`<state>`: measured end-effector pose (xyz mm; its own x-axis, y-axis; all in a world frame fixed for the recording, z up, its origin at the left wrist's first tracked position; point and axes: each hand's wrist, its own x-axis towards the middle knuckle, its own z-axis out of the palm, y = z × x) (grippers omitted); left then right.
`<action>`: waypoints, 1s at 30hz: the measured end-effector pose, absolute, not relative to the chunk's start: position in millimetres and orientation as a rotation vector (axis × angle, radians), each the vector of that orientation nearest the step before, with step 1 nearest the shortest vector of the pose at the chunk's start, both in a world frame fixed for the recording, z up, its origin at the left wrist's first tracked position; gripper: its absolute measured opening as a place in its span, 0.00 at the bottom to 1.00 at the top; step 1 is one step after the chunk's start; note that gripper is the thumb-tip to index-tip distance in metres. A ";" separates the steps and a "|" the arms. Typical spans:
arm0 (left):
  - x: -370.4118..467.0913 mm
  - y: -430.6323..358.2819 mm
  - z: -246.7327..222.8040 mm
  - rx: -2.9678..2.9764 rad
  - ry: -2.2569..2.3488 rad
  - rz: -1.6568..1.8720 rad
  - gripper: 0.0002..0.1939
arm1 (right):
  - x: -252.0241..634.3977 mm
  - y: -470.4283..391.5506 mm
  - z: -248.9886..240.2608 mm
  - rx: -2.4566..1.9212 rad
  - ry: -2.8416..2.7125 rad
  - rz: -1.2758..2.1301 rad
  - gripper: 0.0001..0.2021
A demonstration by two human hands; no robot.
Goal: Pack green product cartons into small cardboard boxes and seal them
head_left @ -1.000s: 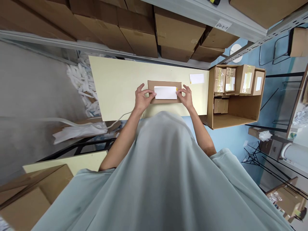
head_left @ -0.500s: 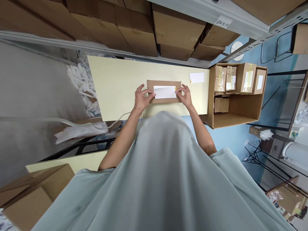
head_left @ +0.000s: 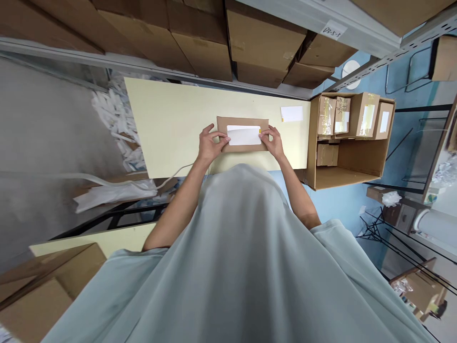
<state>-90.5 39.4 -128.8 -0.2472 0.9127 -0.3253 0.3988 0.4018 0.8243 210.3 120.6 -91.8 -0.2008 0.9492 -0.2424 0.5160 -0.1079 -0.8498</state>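
A flat brown cardboard piece lies on the pale yellow table. Over its middle is a white label with a small yellow mark at its right end. A crease or second layer runs along the label's upper part. My left hand pinches the label's left end between thumb and forefinger. At the opposite end, my right hand pinches the lower right corner, beside the yellow mark. A second white label lies apart on the table, farther right.
An open carton with several taped boxes stands at the table's right end. Shelves with large cardboard boxes run along the far side. White scraps are heaped left of the table, and a white cable crosses its near left edge.
Both hands keep their pinch on the label, which stays over the cardboard. The whole view has shifted very slightly; little else differs.
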 end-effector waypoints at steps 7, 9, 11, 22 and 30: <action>-87.8 40.4 -123.5 1.116 1.805 0.823 0.10 | 209.6 120.8 -88.8 -1.598 -1.671 1.258 0.28; -87.1 41.3 -122.4 1.107 1.803 0.831 0.10 | 210.2 121.9 -88.3 -1.585 -1.681 1.255 0.29; -86.3 41.8 -121.8 1.096 1.807 0.828 0.10 | 210.8 122.5 -88.1 -1.572 -1.688 1.257 0.29; -81.9 41.2 -120.1 1.099 1.819 0.804 0.08 | 211.8 121.2 -94.7 -1.619 -1.681 1.272 0.26; -75.8 40.1 -112.2 1.145 1.848 0.771 0.13 | 207.7 124.0 -93.6 -1.684 -1.722 1.239 0.17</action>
<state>-75.8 40.1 -112.2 -0.2597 0.9125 -0.3162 0.4171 0.4013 0.8155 207.7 124.0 -93.6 -0.1704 0.9461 -0.2754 0.5621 -0.1362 -0.8158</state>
